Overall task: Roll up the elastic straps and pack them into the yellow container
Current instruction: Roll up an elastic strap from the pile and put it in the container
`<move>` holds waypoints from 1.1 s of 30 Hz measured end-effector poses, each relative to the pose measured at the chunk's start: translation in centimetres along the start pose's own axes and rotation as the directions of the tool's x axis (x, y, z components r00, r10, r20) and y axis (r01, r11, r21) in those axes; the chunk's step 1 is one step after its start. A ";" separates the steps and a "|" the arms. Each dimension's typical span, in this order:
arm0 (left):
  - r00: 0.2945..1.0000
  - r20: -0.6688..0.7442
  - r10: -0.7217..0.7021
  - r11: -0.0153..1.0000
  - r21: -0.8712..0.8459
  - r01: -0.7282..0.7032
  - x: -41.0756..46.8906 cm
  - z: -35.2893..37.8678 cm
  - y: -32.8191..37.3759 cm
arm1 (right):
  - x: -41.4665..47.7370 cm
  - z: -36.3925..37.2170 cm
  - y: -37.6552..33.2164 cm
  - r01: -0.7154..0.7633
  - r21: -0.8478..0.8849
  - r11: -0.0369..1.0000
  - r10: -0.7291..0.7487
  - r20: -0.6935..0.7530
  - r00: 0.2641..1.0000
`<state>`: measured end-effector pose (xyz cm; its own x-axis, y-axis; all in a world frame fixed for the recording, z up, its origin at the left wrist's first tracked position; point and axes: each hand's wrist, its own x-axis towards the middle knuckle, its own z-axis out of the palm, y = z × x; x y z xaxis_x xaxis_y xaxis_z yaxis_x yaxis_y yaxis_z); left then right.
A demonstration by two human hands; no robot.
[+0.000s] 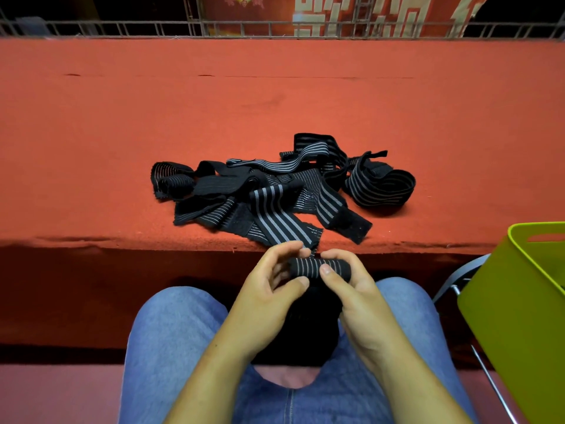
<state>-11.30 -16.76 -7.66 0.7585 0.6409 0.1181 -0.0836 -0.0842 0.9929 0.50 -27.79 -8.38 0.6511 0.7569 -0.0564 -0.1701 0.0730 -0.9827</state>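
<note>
The yellow container (516, 301) is cut off by the right edge: only a corner with a handle slot is seen, and its inside is hidden. The pile of elastic straps (275, 191), black ribbed webbing with pale stripes, is tangled on the red felt-like table cover (122, 133), near its front edge. A partly rolled strap (318, 266), a tight cylinder, is held just below that edge. It is pinched between the thumb and curled fingers of the right hand (351, 289), and its other end is gripped by the left hand (269, 289), whose fingers are loosely curled round it
</note>
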 end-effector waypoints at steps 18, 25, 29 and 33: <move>0.995 0.024 -0.094 0.985 0.149 0.089 -0.3 1.0 -1.1 | -0.2 0.5 -0.1 0.017 -0.068 0.998 -0.015 0.038 0.999; 1.000 0.012 0.002 0.987 0.163 -0.004 -0.4 0.5 -1.2 | -0.3 0.4 -0.4 0.003 -0.105 0.994 -0.006 -0.023 1.000; 0.999 0.037 0.016 0.992 0.125 -0.020 -0.4 0.4 -1.2 | -0.1 0.4 0.1 0.013 -0.088 0.996 -0.017 -0.044 0.999; 0.997 -0.028 0.076 0.986 0.148 -0.071 -0.3 0.2 -1.1 | -0.1 0.4 0.1 -0.026 -0.054 0.998 0.024 -0.034 0.999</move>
<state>-11.31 -16.96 -8.79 0.7314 0.6538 0.1940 -0.0408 -0.2420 0.9694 0.07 -27.57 -8.43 0.6717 0.7358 -0.0859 -0.1466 0.0183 -0.9890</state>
